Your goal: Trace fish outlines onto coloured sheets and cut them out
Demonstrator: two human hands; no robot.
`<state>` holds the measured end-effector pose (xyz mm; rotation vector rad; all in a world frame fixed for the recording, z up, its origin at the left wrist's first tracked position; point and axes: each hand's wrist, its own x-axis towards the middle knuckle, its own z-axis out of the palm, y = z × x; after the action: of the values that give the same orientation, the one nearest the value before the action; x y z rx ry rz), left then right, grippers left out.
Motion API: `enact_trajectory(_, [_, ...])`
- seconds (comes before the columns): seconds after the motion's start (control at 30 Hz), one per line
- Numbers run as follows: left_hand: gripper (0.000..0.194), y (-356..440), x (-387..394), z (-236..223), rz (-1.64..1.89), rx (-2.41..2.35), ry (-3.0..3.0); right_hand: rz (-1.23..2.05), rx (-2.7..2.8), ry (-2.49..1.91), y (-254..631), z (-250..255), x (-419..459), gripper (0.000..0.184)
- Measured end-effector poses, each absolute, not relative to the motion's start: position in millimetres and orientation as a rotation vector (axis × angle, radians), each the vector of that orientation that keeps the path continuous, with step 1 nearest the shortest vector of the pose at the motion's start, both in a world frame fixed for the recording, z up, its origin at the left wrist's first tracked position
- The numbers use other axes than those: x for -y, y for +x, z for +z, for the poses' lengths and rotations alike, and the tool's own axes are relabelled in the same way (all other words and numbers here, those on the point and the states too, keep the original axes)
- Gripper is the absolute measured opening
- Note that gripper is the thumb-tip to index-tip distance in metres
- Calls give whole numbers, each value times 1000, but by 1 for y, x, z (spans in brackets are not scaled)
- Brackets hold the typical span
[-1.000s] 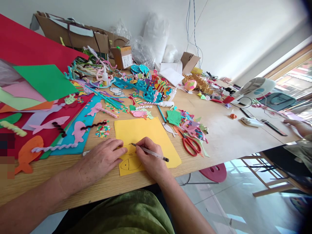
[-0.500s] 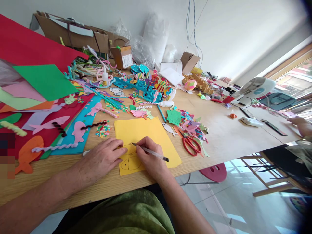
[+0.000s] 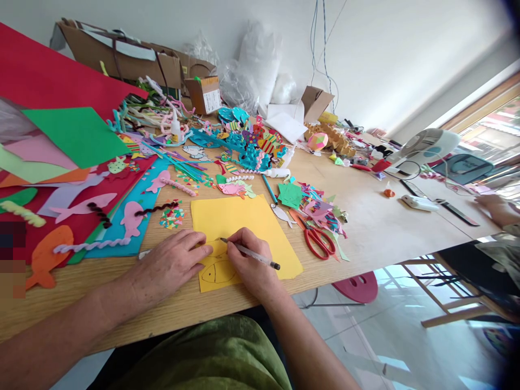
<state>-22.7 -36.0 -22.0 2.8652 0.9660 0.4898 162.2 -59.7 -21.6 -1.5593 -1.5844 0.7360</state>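
On the worktop [image 3: 377, 222] lies paper [image 3: 235, 211]: over it, the right hand [image 3: 252, 266] has its grip closed on a pen [image 3: 255, 255]; the left hand [image 3: 174, 259], fingers loosely apart, rests at its left edge. Pen tip hasn't visibly moved this past second; drawing seems paused.

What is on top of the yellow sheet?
Part of the left hand, the right hand holding a pen, and a fish drawing; any lines beneath the hands are hidden.

- Plain white wall [image 3: 374, 59] behind, with thin blue cords [image 3: 324, 38] hanging down it.
- Wood-framed window [image 3: 501, 127] at the far right, letting in daylight.
- Shiny pale floor [image 3: 377, 341] with bright patches of light.
- Long wooden table [image 3: 377, 214]; red stool [image 3: 368, 290] and wooden chair [image 3: 450, 318] by its near edge.
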Motion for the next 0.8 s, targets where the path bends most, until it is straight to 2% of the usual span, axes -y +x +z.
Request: enact_trajectory(0.8, [20, -25, 37, -27, 456, -978, 2853, 753, 1570, -1553, 164, -20, 61, 7])
